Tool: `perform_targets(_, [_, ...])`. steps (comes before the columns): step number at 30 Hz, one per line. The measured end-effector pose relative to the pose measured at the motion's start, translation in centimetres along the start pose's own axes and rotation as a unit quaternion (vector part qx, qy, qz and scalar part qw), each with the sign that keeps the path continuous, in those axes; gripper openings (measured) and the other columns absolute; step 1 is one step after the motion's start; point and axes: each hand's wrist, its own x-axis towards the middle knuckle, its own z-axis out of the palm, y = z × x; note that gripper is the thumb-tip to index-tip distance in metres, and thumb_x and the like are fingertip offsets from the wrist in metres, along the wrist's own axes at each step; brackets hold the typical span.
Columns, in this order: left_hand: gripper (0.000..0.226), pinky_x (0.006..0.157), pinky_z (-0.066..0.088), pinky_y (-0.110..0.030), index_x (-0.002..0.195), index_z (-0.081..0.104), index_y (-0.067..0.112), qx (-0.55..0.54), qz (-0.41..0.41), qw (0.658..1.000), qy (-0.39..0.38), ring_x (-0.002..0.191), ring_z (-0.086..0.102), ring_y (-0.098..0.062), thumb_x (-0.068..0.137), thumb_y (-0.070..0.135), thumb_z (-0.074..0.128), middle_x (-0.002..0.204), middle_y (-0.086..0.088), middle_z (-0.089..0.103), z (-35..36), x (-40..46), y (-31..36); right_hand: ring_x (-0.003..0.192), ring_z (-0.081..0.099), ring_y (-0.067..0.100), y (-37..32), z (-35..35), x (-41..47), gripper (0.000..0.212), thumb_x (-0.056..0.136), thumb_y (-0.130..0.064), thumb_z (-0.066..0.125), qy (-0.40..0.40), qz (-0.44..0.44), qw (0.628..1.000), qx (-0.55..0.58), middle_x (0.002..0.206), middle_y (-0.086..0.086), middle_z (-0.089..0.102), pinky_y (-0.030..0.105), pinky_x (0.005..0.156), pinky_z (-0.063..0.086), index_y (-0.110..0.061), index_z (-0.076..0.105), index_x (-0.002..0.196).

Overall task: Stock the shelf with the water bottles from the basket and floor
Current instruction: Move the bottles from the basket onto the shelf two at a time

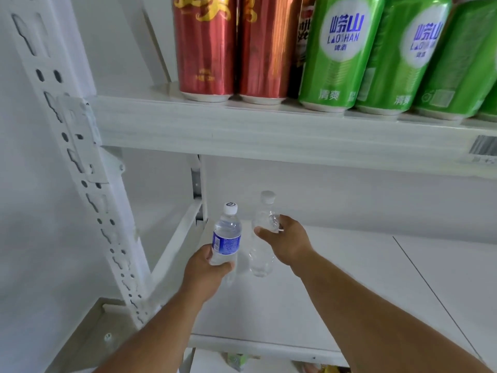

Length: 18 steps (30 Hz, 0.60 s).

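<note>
I see each hand holding one bottle over the white metal shelf board (336,278), none released yet: left hand (207,267) grips the blue-labelled clear plastic water bottle (226,235), right hand (285,243) the label-less clear plastic bottle (262,238).

Red cans (204,49): two, upright, side by side, high above the fingers (227,266).
Dark can (302,36): a narrow strip of it showing behind, between red and green; print unreadable.
Green cans (338,57): a row above and right of the fingers, lettered "LAOSHAN".
Barcode label (484,146): far right, above finger height.
Perforated upright (80,157): white, left of the fingers.
Green packet (236,359): below the fingers, blurred.
</note>
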Motion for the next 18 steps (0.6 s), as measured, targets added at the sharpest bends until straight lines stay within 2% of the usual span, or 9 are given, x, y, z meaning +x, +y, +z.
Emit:
perform_targets(2, [0.047, 0.092, 0.048, -0.033, 0.115, 0.064, 0.026, -0.001, -0.006, 1.0, 0.011, 0.113, 0.061, -0.016, 0.072, 0.028, 0.083, 0.118, 0.004, 0.065, 0.7, 1.9, -0.5, 0.112, 0.062, 0.016, 0.4, 0.5, 2.2, 0.06, 0.077, -0.046, 0.079, -0.005, -0.002, 1.0, -0.007, 0.123, -0.007, 0.065, 0.038, 0.099, 0.051, -0.024, 0.06, 0.13])
perform_targets(5, [0.045, 0.093, 0.049, -0.035, 0.113, 0.064, 0.024, -0.007, -0.009, 1.0, 0.024, 0.112, 0.061, -0.017, 0.072, 0.029, 0.083, 0.119, 0.003, 0.066, 1.5, 4.6, -1.1, 0.117, 0.06, 0.015, 0.7, 1.5, 5.3, 0.064, 0.077, -0.045, 0.079, -0.015, -0.007, 1.0, -0.011, 0.129, -0.006, 0.064, 0.038, 0.103, 0.048, -0.023, 0.058, 0.134])
perform_targets(7, [0.039, 0.089, 0.045, -0.031, 0.105, 0.06, 0.03, -0.015, -0.009, 0.999, 0.034, 0.107, 0.057, -0.011, 0.072, 0.029, 0.083, 0.116, 0.008, 0.062, 2.0, 6.2, -1.4, 0.12, 0.058, 0.016, 0.9, 2.2, 7.1, 0.066, 0.077, -0.045, 0.079, -0.022, -0.011, 1.0, -0.015, 0.132, -0.005, 0.062, 0.038, 0.105, 0.046, -0.023, 0.056, 0.136])
perform_targets(9, [0.041, 0.087, 0.041, -0.027, 0.105, 0.058, 0.036, -0.019, -0.004, 0.999, 0.043, 0.104, 0.052, -0.008, 0.073, 0.029, 0.083, 0.112, 0.011, 0.058, 2.4, 7.7, -1.7, 0.12, 0.058, 0.016, 1.0, 2.9, 8.7, 0.067, 0.077, -0.045, 0.079, -0.027, -0.018, 0.999, -0.023, 0.133, -0.005, 0.061, 0.038, 0.105, 0.046, -0.024, 0.055, 0.136])
perform_targets(13, [0.036, 0.082, 0.041, -0.025, 0.097, 0.058, 0.038, -0.019, 0.01, 0.998, 0.057, 0.102, 0.056, -0.008, 0.072, 0.029, 0.082, 0.105, 0.015, 0.061, 3.2, 10.9, -1.8, 0.126, 0.054, 0.018, 1.3, 4.0, 11.7, 0.073, 0.08, -0.049, 0.075, -0.032, -0.039, 0.997, -0.06, 0.139, -0.003, 0.056, 0.037, 0.108, 0.042, -0.019, 0.051, 0.141])
perform_targets(18, [0.031, 0.069, 0.042, -0.016, 0.089, 0.06, 0.037, -0.016, 0.039, 0.997, 0.062, 0.087, 0.057, 0.0, 0.072, 0.024, 0.082, 0.09, 0.018, 0.063, 3.7, 14.6, -1.9, 0.128, 0.05, 0.016, 1.7, 4.9, 14.7, 0.074, 0.081, -0.05, 0.073, -0.032, -0.056, 0.995, -0.082, 0.141, -0.002, 0.053, 0.031, 0.106, 0.04, -0.017, 0.048, 0.142])
